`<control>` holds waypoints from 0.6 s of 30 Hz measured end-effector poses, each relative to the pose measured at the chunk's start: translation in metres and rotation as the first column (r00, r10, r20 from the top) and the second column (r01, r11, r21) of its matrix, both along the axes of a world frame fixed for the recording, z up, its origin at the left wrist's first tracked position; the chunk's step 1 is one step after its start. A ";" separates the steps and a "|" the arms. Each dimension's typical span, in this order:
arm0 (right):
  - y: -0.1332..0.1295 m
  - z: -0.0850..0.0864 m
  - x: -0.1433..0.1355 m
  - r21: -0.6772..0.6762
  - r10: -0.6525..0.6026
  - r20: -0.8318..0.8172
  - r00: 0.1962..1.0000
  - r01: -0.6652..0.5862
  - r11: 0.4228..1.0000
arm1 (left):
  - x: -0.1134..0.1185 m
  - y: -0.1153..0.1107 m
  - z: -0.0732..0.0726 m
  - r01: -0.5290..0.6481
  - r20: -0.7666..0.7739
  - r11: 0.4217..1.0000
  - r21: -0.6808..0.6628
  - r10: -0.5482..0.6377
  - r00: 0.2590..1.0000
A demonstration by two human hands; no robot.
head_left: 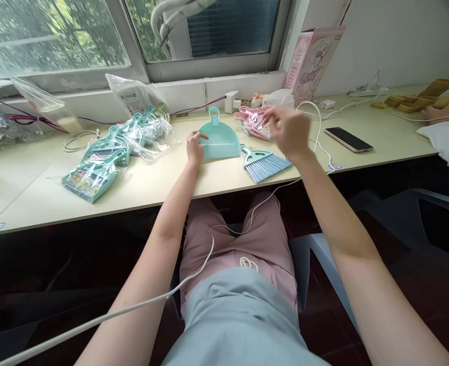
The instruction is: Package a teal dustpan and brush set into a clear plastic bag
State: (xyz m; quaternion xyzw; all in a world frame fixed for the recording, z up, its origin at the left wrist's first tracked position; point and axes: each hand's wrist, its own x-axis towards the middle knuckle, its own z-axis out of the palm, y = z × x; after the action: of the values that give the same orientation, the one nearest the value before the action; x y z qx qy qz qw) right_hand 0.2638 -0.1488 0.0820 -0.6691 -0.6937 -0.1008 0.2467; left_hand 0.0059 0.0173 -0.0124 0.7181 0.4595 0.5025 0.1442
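Observation:
A mint-green dustpan point(220, 140) lies on the table with its looped handle pointing to the window. My left hand point(196, 147) grips its left edge, the thumb over the pan. To the right of the pan rests a small hand brush point(264, 163) with a mint-green handle and blue-grey bristles. My right hand point(291, 131) is raised above the brush, fingers curled and blurred by motion; whether anything is in them I cannot make out. Just behind it lie pink dustpan-and-brush sets point(254, 122), partly covered by the hand.
Wrapped mint-green dustpan sets point(95, 175) are heaped on the left of the table point(159, 183). A phone point(348, 139) and a white cable point(316, 119) lie to the right. A pink box point(310, 66) stands by the wall. Another person's hand point(440, 112) shows at the far right.

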 end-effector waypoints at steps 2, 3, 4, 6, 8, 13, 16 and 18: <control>0.019 -0.017 -0.003 -0.148 -0.040 0.059 0.997 0.048 0.988 | -0.002 -0.001 0.001 -0.020 0.014 0.999 0.039 0.019 1.000; 0.030 -0.027 -0.003 -0.245 -0.046 0.081 0.996 0.065 0.967 | -0.003 -0.001 0.002 -0.019 0.021 0.998 0.055 0.017 1.000; 0.042 -0.038 -0.002 -0.353 -0.023 0.096 0.995 0.056 0.934 | -0.004 -0.002 0.002 -0.025 0.034 0.997 0.070 0.023 0.999; 0.060 -0.056 0.002 -0.365 -0.048 0.063 0.997 0.068 0.929 | -0.005 -0.004 0.003 -0.042 0.055 0.996 0.073 0.038 0.998; 0.070 -0.064 0.006 -0.331 -0.040 0.063 0.997 0.059 0.942 | -0.005 -0.006 0.003 -0.046 0.066 0.996 0.070 0.041 0.997; 0.067 -0.050 0.016 -0.417 0.047 0.109 0.993 0.002 0.909 | -0.002 -0.007 0.003 -0.016 0.048 0.998 0.064 0.013 0.999; 0.061 -0.037 0.022 -0.530 0.050 0.179 0.983 0.054 0.846 | -0.001 -0.007 0.003 0.009 0.026 0.998 0.067 -0.010 1.000; 0.059 -0.034 0.023 -0.528 0.034 0.249 0.968 0.106 0.842 | -0.001 -0.008 0.002 0.025 0.022 0.997 0.073 -0.027 0.999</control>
State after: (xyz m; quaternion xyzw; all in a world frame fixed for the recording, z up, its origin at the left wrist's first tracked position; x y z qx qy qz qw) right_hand 0.2869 -0.0900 0.0484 -0.7063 -0.7067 0.0099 -0.0415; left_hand 0.0051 0.0092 -0.0100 0.7228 0.4299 0.5253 0.1298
